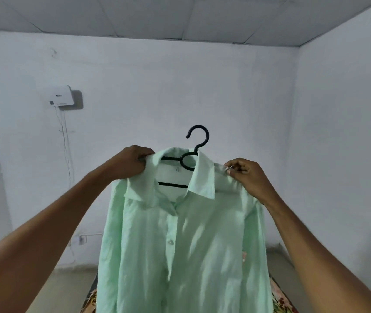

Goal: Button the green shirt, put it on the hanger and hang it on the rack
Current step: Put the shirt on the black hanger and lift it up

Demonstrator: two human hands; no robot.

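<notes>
Now pinching the green shirt (180, 240) at both shoulders: left hand (132, 162) curling around the shoulder seam beside the collar, right hand (245, 175) nipping fabric between thumb and fingertips. Holding it aloft in front of the wall, already draped over the black hanger (189, 159). Probably best tugging each shoulder evenly outward, keeping the collar centred. Hanging lengthwise top to bottom, front facing the camera, hook pointing up, opening leftward.

White wall box (62, 97) with hanging cables (65, 141); wall socket (82, 239); patterned cloth (281, 297) below.
</notes>
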